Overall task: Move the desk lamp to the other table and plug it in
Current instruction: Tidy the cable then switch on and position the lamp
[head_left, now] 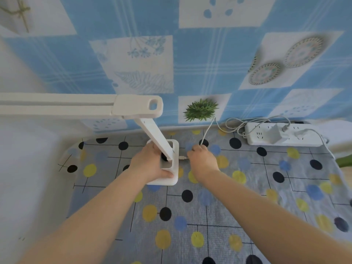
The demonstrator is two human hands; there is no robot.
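Right hand (pixel 202 161): grip pinched on the small metal-tipped connector (pixel 183 158) at the end of a thin white cable (pixel 206 133). The connector tip sits just beside the right edge of the lamp's base; whether it is seated in a port cannot be told.

Left hand (pixel 150 164): grip closed around the white rectangular plastic base (pixel 174 175) of the white desk lamp (pixel 133 107), fingers wrapped over its near end, holding it down.

Outward from the left grip, the lamp's slanted white arm rises up and away to a flat hinged head that runs off to the left. The base stands flat on the surface (pixel 247 206), which is covered by a grey cloth with black, yellow and blue dots.

Outward from the right grip, the cable runs away and loops right to a white plug adapter (pixel 275 135) seated in a white power strip (pixel 285 136) lying well apart at the far right of the same surface. A small green spiky plant (pixel 201 109) stands beyond the cable.

Assessment: the lamp appears placed on its destination surface, and the adapter is in the strip. What remains, by judgement, is confirming the connector is fully home in the base.
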